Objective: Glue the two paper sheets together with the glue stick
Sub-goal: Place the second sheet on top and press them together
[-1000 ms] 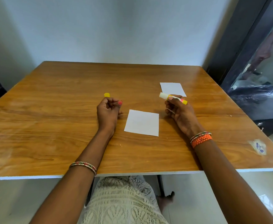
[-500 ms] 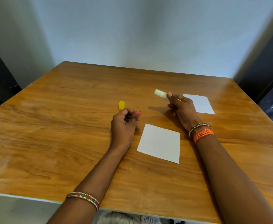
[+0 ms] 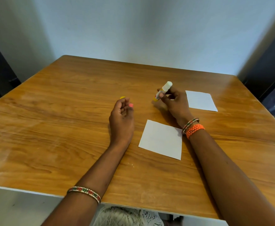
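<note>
My right hand (image 3: 174, 103) grips an uncapped glue stick (image 3: 163, 90), tilted with its white tip up and its yellow base down, above the wooden table (image 3: 60, 128). One white paper sheet (image 3: 162, 139) lies flat between my forearms. A second white sheet (image 3: 200, 100) lies farther back, right of my right hand. My left hand (image 3: 122, 119) rests on the table with fingers curled and nothing in it. The yellow cap (image 3: 122, 97) sits just beyond its fingertips, partly hidden.
The table's near edge (image 3: 27, 190) is white. A pale wall rises behind the table. Dark panels stand at the far left and far right.
My right hand has turned the glue stick from lying sideways to tip-up. The view has shifted left and closer. My left hand has loosened slightly beside the cap.
</note>
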Tool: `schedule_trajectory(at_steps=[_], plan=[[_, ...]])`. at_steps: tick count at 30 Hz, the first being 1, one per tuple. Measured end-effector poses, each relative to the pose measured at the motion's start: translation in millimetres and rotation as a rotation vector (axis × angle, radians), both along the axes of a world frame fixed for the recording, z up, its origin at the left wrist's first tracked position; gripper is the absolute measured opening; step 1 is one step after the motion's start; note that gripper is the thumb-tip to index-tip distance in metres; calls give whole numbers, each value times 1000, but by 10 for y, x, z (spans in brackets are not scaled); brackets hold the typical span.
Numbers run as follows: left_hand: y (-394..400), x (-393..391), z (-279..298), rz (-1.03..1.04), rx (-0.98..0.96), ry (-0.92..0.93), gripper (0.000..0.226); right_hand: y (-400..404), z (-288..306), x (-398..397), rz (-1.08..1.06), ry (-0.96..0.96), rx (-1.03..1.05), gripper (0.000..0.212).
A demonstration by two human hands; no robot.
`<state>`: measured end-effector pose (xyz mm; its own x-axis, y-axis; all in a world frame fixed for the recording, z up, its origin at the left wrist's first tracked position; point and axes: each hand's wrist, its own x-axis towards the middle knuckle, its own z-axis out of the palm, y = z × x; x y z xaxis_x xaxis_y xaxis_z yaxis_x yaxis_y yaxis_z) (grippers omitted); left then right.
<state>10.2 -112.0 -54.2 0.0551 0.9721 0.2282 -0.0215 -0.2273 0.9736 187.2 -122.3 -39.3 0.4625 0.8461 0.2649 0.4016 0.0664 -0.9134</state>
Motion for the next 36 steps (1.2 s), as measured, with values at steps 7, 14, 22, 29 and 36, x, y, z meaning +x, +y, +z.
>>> schedule_trajectory(at_steps=[7,14,22,29,36], plan=[[-5,24,-5,-13,-22,100,45,149,-25,-75,-15,-257,-135,30],[-4,12,-13,-35,-10,138,40,181,-30,-50,36,-252,-194,43],[-6,2,-17,-25,47,170,25,28,20,134,-14,156,-56,32],[-183,-17,40,-6,173,237,23,-484,-60,853,-817,-437,-369,45],[-416,260,425,-324,156,229,31,-565,-114,1012,-607,-547,-778,79]])
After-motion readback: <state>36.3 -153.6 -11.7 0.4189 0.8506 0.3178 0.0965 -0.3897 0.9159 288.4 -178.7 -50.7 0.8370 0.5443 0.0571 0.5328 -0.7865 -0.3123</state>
